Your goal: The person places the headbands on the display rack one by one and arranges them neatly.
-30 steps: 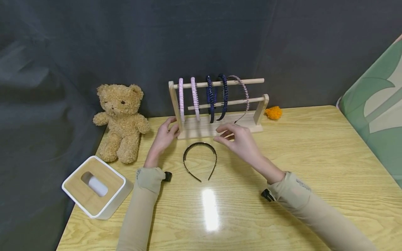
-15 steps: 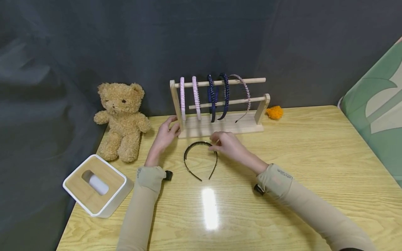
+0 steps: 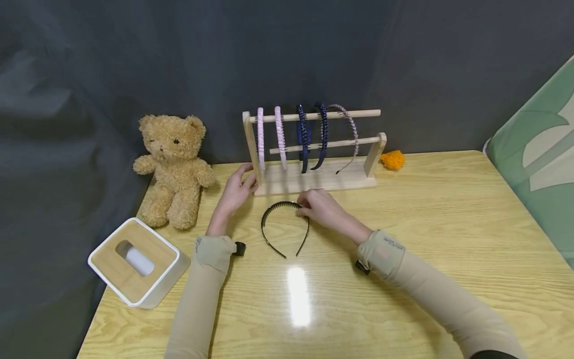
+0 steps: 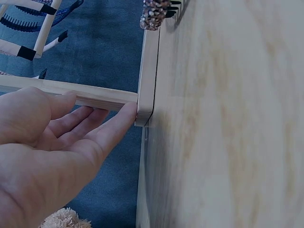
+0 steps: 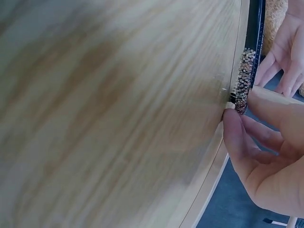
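A black toothed headband [image 3: 267,213] lies on the table, its ends toward me. In the right wrist view its band [image 5: 245,71] is covered with glittery beads. My right hand [image 3: 324,208] pinches the right part of its arch between thumb and fingers. Behind it stands a wooden headband rack [image 3: 314,184] with two rods. My left hand [image 3: 235,192] touches the rack's left post [image 4: 107,95] with fairly straight fingers, the fingertips near the base. On the rods hang pink headbands [image 3: 280,134], dark blue headbands [image 3: 323,134] and a thin mauve beaded headband [image 3: 354,130].
A teddy bear [image 3: 172,169] sits to the left of the rack. In front of it is a white tissue box [image 3: 168,279] with a wooden lid. An orange fluffy bundle [image 3: 392,160] lies right of the rack. A dark curtain [image 3: 287,55] hangs behind the table [image 3: 448,224].
My right hand has come down and toward me from in front of the rack to the black headband and now pinches it. My left hand has stayed at the rack's left post.
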`<move>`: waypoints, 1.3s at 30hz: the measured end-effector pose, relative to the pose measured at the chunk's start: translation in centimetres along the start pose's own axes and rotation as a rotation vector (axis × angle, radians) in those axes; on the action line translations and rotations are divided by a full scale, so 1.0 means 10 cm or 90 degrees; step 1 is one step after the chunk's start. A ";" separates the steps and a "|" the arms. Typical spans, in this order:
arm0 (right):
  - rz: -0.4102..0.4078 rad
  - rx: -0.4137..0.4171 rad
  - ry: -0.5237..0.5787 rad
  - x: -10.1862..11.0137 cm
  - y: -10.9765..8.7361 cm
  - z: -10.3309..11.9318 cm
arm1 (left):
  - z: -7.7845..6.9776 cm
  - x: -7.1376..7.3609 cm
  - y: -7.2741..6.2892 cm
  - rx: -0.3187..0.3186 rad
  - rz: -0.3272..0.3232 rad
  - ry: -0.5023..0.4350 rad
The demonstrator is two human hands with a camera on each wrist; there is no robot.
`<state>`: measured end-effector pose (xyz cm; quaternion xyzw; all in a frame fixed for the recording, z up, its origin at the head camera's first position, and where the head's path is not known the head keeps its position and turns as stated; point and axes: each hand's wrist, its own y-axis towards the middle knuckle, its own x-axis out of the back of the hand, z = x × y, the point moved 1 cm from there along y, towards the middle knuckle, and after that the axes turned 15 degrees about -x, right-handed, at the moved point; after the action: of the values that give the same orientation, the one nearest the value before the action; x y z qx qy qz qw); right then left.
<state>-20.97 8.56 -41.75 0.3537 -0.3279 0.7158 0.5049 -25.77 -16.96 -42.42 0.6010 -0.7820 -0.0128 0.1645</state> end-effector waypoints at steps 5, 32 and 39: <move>0.003 0.002 0.004 0.00 -0.01 0.02 | -0.02 0.01 0.00 0.002 -0.001 0.002; 0.051 0.009 0.205 0.42 -0.31 -0.11 | -0.03 -0.02 -0.01 -0.003 -0.004 0.004; 0.066 -0.024 0.320 0.66 -0.54 -0.15 | -0.03 -0.02 -0.01 0.000 -0.008 -0.002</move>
<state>-17.66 14.50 -36.39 0.1383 -0.2232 0.7998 0.5398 -25.54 -16.70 -42.21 0.6058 -0.7786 -0.0147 0.1630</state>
